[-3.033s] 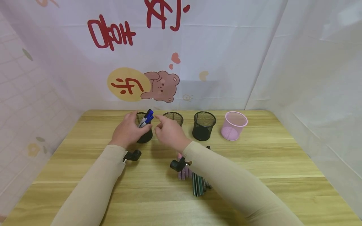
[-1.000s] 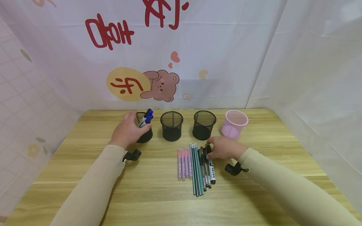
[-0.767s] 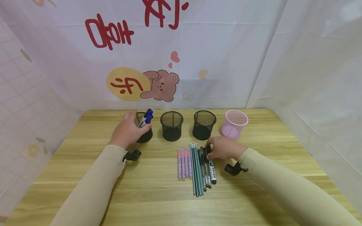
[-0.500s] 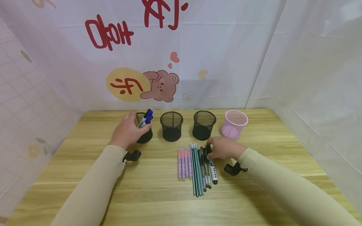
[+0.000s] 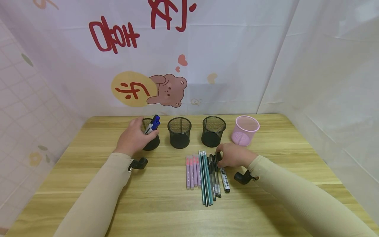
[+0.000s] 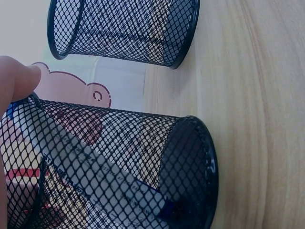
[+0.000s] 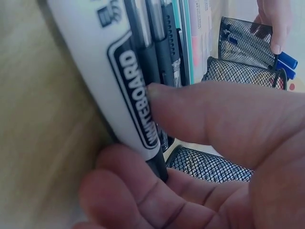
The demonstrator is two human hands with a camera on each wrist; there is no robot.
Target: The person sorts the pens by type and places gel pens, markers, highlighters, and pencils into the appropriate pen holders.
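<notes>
My left hand [image 5: 132,137] grips the leftmost black mesh pen cup [image 5: 152,144], its thumb at the rim. Blue-capped and black-capped markers [image 5: 153,125] lean inside that cup; the left wrist view shows a white barrel [image 6: 95,171] through the mesh. My right hand [image 5: 237,155] pinches a whiteboard marker [image 5: 225,181] near its black cap, thumb on the barrel [image 6: 95,171] side nearest the pens. In the right wrist view the word WHITEBOARD shows on the marker [image 7: 112,81]. Just left of it lie black gel pens [image 5: 214,176], teal pencils [image 5: 206,179] and pink-purple highlighters [image 5: 193,172].
Two more black mesh cups, a middle one [image 5: 179,140] and a right one [image 5: 212,139], stand along the back of the wooden table [image 5: 154,210]. A pink mesh cup [image 5: 241,138] ends the row. White printed cloth [image 5: 237,52] hangs behind.
My right hand came from beside the left cups to the pens on the table. The whiteboard marker's lower end has since swung right, away from the gel pens. My left hand stays put.
</notes>
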